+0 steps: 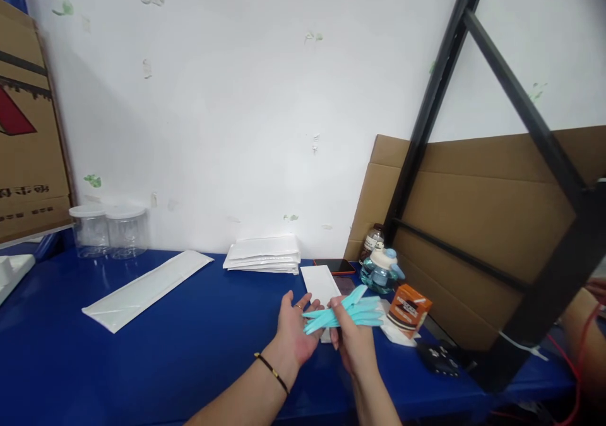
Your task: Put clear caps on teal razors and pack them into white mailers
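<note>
A small bundle of light teal, flat, pointed strips [368, 313] lies across both hands, above the front part of the blue table. Its middle is gripped by my right hand [353, 337], thumb on top, with strips fanning out on the right. My left hand [294, 331] is turned palm up with its fingers spread, and the strips' left tips rest over its palm. Just beyond the hands is a white rectangular card or packet [319, 282], partly covered by them. I cannot make out exactly what the strips are.
A stack of white padded envelopes [262, 253] sits by the wall, with a long white sleeve [149, 290] and clear lidded jars [127, 231] farther left. To the right are a phone [335, 266], a teal bottle [380, 269], an orange box [409, 311], a black frame [525, 287] and another person's arm [580, 325].
</note>
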The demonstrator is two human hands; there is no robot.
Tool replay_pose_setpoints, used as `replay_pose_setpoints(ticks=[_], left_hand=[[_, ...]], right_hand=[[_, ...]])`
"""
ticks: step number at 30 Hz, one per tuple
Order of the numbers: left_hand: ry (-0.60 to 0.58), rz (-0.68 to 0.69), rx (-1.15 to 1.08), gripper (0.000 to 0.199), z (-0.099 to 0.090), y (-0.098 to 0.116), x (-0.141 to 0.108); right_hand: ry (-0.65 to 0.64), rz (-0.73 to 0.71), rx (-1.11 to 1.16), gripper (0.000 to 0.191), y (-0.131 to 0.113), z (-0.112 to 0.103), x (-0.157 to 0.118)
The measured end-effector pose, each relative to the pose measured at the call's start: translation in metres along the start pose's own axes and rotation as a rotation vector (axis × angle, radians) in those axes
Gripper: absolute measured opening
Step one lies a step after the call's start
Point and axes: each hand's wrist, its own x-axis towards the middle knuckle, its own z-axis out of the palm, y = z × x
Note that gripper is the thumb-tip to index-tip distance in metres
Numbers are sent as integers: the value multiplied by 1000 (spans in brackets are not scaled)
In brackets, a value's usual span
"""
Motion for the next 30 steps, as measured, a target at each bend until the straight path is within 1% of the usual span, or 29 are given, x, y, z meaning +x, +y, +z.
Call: replay_pose_setpoints(ticks=[2, 3, 4, 6, 8, 9, 10, 11, 13, 15, 17, 18, 19, 20, 21, 23, 24, 26, 28, 30], left_hand=[[-45, 57, 163, 44, -4, -1, 9], [-87, 123, 310, 41, -8, -2, 14], [-146, 218, 493, 36, -13, -3, 20], [-327, 468, 929, 28, -23, -4, 29], [-528, 691, 1333, 29, -32, -5, 33], [-595, 763, 1492, 29, -36, -6, 32], [-629, 809, 1625, 29, -39, -6, 30], [-635, 839, 1738, 26, -41, -6, 26], [-609, 889, 1919, 20, -45, -2, 13], [-601, 924, 2068, 16, -50, 9, -3], [-609, 928, 2171, 18, -58, 28, -20], [-595, 930, 2204, 20, -63, 40, -27], [-582, 925, 2230, 19, -68, 52, -32], [-551, 950, 2238, 19, -74, 65, -36], [-518, 971, 2238, 18, -80, 78, -39], [-475, 965, 2246, 18, -90, 100, -40], [-465, 953, 2243, 19, -95, 109, -40], [-426, 931, 2227, 20, -103, 120, -37], [-303, 932, 2188, 20, -109, 122, -35], [-124, 933, 2142, 20, -113, 120, -33]], right_hand=[[21, -36, 16, 30, -7, -7, 5], [56, -52, 50, 30, -11, -12, 9], [106, -66, 106, 30, -16, -18, 14], [191, -80, 198, 31, -24, -30, 24], [209, -54, 250, 30, -28, -38, 31], [211, -40, 262, 29, -29, -40, 33], [206, -27, 273, 29, -28, -42, 34], [199, -17, 282, 29, -27, -42, 34], [180, -7, 290, 28, -23, -42, 33], [151, -1, 280, 27, -19, -40, 31], [98, 27, 242, 28, -15, -37, 29], [58, 58, 210, 28, -14, -33, 29], [9, 94, 173, 29, -12, -28, 29], [-46, 133, 130, 29, -10, -21, 29], [-106, 173, 83, 30, -8, -13, 30], [-227, 253, -6, 31, 1, 5, 32], [-280, 296, -41, 32, 6, 15, 34], [-338, 380, -84, 34, 21, 32, 36], [-329, 450, -117, 33, 36, 43, 36], [-278, 480, -136, 32, 49, 47, 35]])
